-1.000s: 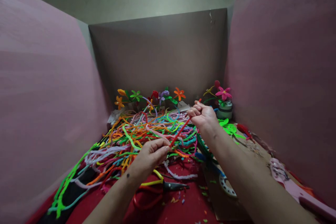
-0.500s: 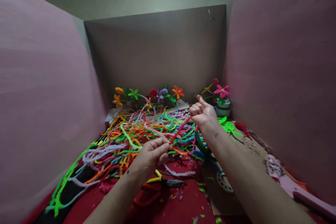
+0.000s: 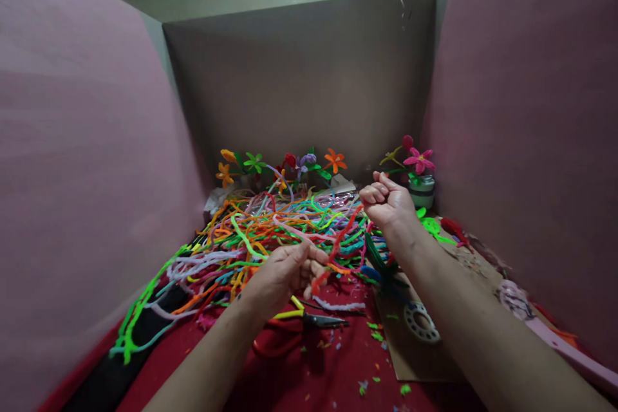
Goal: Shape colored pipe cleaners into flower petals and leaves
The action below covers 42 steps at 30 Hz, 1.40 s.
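A red pipe cleaner [image 3: 346, 232] slants between my two hands above the heaped pipe cleaners. My right hand [image 3: 389, 203] is raised in a fist at its upper end and grips it. Lower down, my left hand [image 3: 292, 270] has its fingers bent around the other end, with a red piece showing below the fingertips. Just under my left hand lie scissors [image 3: 323, 320] with red and yellow handles, on the red cloth [image 3: 290, 376]. A pale lilac pipe cleaner [image 3: 340, 304] rests beside the blades.
A tangled heap of coloured pipe cleaners [image 3: 226, 232] fills the middle. Behind it stand pipe cleaner flowers, an orange one [image 3: 335, 160] among them, and a pink flower [image 3: 419, 160] by a jar [image 3: 421, 192]. At right are cardboard [image 3: 410, 357], a white ring [image 3: 421, 322] and a pink tool [image 3: 555, 338].
My left hand has loosened from its tight pinch, and a red end now shows below its fingers. The red strand has slackened into a slight curve. The whole view has shifted a little.
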Each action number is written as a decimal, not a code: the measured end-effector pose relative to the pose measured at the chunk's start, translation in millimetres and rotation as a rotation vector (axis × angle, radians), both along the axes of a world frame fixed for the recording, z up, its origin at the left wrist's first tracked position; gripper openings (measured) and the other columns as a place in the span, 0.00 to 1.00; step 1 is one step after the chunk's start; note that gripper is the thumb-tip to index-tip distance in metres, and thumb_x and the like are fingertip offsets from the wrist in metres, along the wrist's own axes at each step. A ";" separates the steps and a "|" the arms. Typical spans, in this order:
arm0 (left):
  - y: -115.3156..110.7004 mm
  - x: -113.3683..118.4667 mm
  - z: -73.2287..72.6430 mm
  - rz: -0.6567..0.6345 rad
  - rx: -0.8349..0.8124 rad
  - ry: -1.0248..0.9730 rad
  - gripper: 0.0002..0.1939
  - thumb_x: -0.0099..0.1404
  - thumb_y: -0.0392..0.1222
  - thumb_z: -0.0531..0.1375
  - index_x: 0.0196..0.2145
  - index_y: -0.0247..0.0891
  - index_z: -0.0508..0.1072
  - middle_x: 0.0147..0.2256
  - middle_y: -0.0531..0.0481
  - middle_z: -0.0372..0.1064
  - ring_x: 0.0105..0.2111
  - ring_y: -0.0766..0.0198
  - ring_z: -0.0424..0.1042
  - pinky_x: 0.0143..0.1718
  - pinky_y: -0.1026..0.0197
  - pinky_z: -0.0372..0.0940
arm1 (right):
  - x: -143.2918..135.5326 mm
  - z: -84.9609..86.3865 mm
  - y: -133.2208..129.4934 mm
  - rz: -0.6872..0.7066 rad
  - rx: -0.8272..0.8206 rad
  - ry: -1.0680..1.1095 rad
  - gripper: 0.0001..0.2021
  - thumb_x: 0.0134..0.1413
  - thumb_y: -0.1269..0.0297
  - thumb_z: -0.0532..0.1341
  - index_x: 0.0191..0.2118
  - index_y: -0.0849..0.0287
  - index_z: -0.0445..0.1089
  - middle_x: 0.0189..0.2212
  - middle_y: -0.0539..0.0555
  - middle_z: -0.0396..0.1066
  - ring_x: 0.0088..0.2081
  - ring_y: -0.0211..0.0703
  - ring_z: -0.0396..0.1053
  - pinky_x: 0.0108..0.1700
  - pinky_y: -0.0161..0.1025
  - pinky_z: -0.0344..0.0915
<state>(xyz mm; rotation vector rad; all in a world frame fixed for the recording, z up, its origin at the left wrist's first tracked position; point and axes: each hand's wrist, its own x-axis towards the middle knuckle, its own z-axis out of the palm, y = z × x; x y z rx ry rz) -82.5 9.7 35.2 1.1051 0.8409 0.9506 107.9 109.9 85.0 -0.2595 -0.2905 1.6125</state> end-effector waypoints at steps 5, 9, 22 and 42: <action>-6.8 5.9 -0.4 -0.089 -0.016 0.108 0.15 0.51 0.48 0.63 0.29 0.30 0.72 0.20 0.52 0.64 0.16 0.74 0.59 0.16 0.70 0.54 | -2.1 -0.6 -1.0 0.004 0.022 -0.011 0.12 0.59 0.72 0.48 0.25 0.61 0.58 0.09 0.39 0.40 0.10 0.26 0.41 0.14 0.27 0.44; -9.1 6.4 -2.1 -0.121 -0.046 0.118 0.11 0.52 0.44 0.62 0.29 0.31 0.73 0.19 0.51 0.65 0.15 0.73 0.61 0.16 0.70 0.54 | -0.9 -1.6 -1.1 0.004 0.033 0.001 0.11 0.59 0.73 0.48 0.25 0.62 0.59 0.09 0.39 0.41 0.10 0.26 0.41 0.14 0.27 0.44; -8.0 6.6 -1.6 -0.105 0.017 0.104 0.15 0.49 0.35 0.63 0.37 0.33 0.70 0.22 0.50 0.71 0.21 0.67 0.68 0.26 0.66 0.60 | 10.0 -2.4 0.8 -0.036 0.033 -0.015 0.13 0.60 0.73 0.46 0.25 0.61 0.57 0.09 0.38 0.38 0.10 0.26 0.39 0.12 0.27 0.41; -17.7 13.7 6.4 0.163 0.332 0.247 0.20 0.56 0.37 0.58 0.47 0.36 0.64 0.25 0.51 0.71 0.28 0.64 0.70 0.32 0.63 0.62 | 11.6 -9.5 2.7 -0.029 0.013 -0.058 0.10 0.58 0.71 0.49 0.26 0.62 0.62 0.10 0.41 0.48 0.11 0.28 0.49 0.15 0.27 0.52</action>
